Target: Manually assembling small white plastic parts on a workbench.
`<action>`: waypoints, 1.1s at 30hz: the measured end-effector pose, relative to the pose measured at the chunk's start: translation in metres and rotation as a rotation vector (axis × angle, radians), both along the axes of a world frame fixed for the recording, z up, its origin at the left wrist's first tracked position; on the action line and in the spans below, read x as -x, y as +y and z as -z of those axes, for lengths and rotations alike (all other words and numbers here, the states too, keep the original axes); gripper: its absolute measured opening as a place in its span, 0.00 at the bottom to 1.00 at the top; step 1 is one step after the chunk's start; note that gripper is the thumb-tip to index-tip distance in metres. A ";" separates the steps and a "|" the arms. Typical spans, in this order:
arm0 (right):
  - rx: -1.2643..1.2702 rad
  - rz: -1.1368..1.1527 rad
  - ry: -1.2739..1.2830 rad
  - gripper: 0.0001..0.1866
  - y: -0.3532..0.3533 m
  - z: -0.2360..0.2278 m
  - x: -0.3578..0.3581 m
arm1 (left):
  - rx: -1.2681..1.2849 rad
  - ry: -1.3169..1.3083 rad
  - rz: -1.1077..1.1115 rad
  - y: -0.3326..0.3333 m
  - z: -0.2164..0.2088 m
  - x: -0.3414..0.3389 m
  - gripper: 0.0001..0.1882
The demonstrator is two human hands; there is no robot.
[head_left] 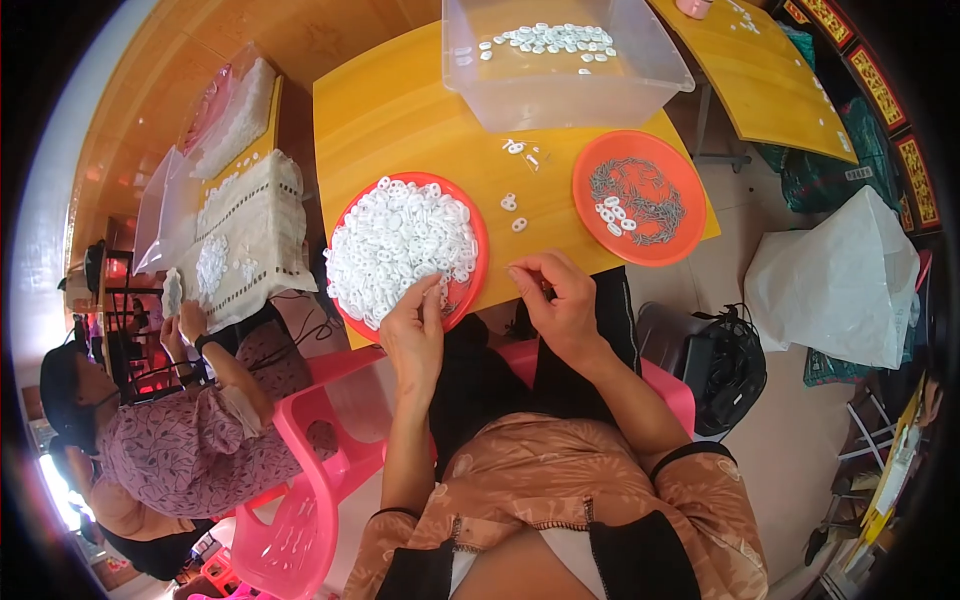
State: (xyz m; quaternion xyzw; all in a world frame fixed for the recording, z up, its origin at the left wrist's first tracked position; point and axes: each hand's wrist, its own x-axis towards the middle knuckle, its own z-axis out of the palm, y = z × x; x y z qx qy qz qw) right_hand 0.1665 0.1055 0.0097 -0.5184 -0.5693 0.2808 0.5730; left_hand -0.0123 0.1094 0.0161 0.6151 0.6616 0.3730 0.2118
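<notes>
While the left hand [412,330] is bending over the near edge of a round red tray [483,255], its fingertips are drawing close together at the heap of white pieces [400,235]; whether they are pinching one, I cannot tell. The heaped pieces are looking smooth and hard, like plastic, each one a small rounded oval pierced by holes, and they are covering most of the tray. The right hand [562,312] is hovering near the table's front edge, between the tray and an orange dish [694,215], its thumb and forefinger curling toward each other; what lies between them, if anything, is too small to tell.

Inside the dish, thin grey pins [655,222], dull and metallic-looking, are lying in a loose, tangled ring, with several white ovals [614,212] resting at its left side. A few loose pieces [519,225] are lying on the smooth yellow table [390,120], whose surface is showing faint wood grain. Beyond them, a translucent, straight-walled plastic bin [580,105] is holding a scattered layer of more white pieces [560,38]. At left, a co-worker in a leaf-patterned top [180,440] is sitting beside a pale, fringed cloth [275,220].
</notes>
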 end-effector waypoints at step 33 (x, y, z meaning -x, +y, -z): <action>0.064 0.127 0.263 0.05 0.008 -0.012 -0.053 | 0.013 0.414 0.371 0.116 0.005 -0.088 0.05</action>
